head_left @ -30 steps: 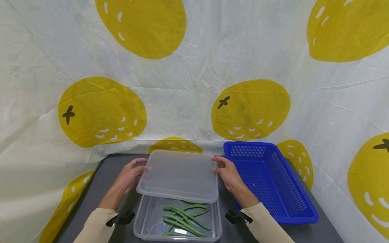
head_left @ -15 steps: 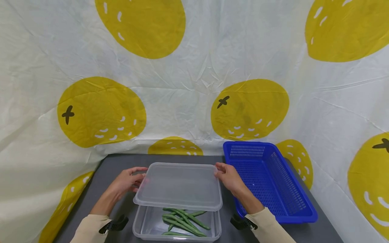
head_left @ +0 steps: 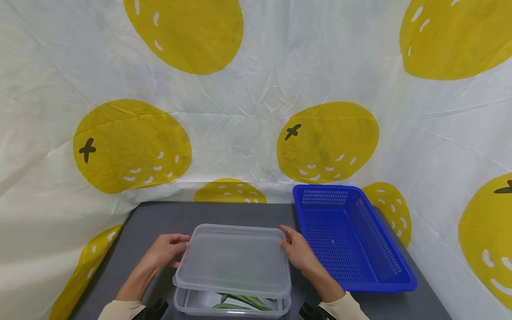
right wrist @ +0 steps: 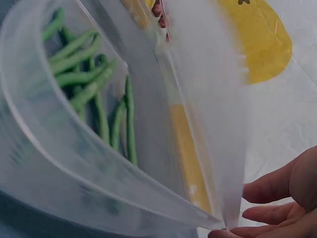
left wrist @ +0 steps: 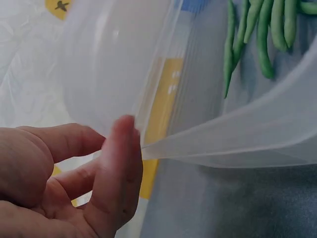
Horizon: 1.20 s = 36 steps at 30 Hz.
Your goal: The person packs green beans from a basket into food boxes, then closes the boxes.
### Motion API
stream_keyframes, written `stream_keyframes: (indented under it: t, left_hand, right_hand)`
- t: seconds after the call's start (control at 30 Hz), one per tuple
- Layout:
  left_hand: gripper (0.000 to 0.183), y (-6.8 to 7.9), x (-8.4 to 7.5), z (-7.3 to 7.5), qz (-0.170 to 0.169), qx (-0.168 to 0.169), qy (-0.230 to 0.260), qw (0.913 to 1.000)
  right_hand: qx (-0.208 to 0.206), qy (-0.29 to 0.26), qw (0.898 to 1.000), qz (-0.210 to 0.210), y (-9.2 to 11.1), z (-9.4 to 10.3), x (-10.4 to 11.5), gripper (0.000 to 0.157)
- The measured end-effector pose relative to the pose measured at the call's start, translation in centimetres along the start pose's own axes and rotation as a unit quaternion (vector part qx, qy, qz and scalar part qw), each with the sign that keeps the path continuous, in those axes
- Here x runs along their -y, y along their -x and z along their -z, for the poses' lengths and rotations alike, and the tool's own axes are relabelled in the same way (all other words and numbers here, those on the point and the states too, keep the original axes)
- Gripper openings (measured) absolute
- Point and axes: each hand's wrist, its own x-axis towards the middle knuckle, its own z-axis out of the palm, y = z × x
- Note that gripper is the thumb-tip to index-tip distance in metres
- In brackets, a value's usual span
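A translucent plastic lid (head_left: 234, 260) is held tilted over a clear rectangular container (head_left: 185, 301), its front edge low over the box's front. My left hand (head_left: 165, 252) grips the lid's left edge; in the left wrist view, fingers (left wrist: 119, 173) pinch at its side. On the opposite edge, my right hand (head_left: 298, 251) holds the lid between thumb and fingers. Green beans (head_left: 244, 301) lie inside the container, mostly covered by the lid in the head view. Both wrist views look through the gap beneath the lid, where the beans (right wrist: 89, 84) show plainly.
To the right of the container stands a blue perforated plastic basket (head_left: 352, 240), close to my right forearm. Everything rests on a dark grey table (head_left: 160, 213). A white curtain (head_left: 236, 146) with yellow fruit prints hangs behind and at both sides.
The lid has come down and towards me, hiding more of the beans. Both hands have moved with it, keeping to its side edges. The container and basket have stayed put.
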Motion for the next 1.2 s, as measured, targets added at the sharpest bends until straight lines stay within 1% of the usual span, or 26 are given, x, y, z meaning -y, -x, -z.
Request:
stream_keyframes:
  t: [0.1,0.23,0.33,0.57,0.67,0.8,1.0,1.03,1.1,1.2]
  left_hand:
    - [0.037,0.5,-0.2,0.0,0.001,-0.009,-0.023,0.9997]
    - [0.033,1.1,-0.2,-0.1,-0.005,-0.018,-0.066,0.9977]
    - [0.03,1.3,-0.1,-0.2,-0.008,-0.02,-0.08,0.9965]
    - [0.021,1.3,0.3,-0.2,-0.004,-0.018,-0.088,0.996]
    - [0.02,1.1,0.4,-0.1,-0.013,-0.015,-0.092,0.9956]
    - [0.02,0.9,0.4,0.1,-0.027,-0.005,-0.088,0.9958]
    - [0.018,0.7,0.2,0.1,-0.016,0.002,-0.085,0.9962]
    - [0.019,0.6,0.2,0.0,-0.015,0.002,-0.082,0.9965]
    - [0.029,0.3,0.1,-0.2,-0.014,0.002,-0.073,0.9973]
    - [0.041,0.1,0.2,-0.5,-0.017,0.006,-0.063,0.9979]
  right_hand:
    - [-0.001,0.005,1.0,-0.003,0.3,-0.5,-0.1,0.051]
    - [-0.009,0.014,1.0,0.001,0.6,-0.8,-0.1,0.049]
    - [-0.021,0.023,0.999,0.008,0.8,-0.8,-0.2,0.048]
    - [-0.042,0.059,0.997,0.0,1.4,-1.0,-0.5,0.045]
    - [-0.05,0.065,0.997,0.0,1.6,-1.2,-0.6,0.044]
    - [-0.057,0.056,0.997,0.003,2.0,-1.4,-0.7,0.042]
    - [-0.059,0.018,0.998,0.003,2.3,-1.8,-0.9,0.035]
    - [-0.065,0.02,0.998,-0.001,2.2,-1.9,-1.0,0.035]
    - [-0.078,0.03,0.996,-0.008,2.1,-2.1,-1.1,0.034]
    - [-0.1,0.06,0.993,-0.025,1.8,-2.4,-1.2,0.032]
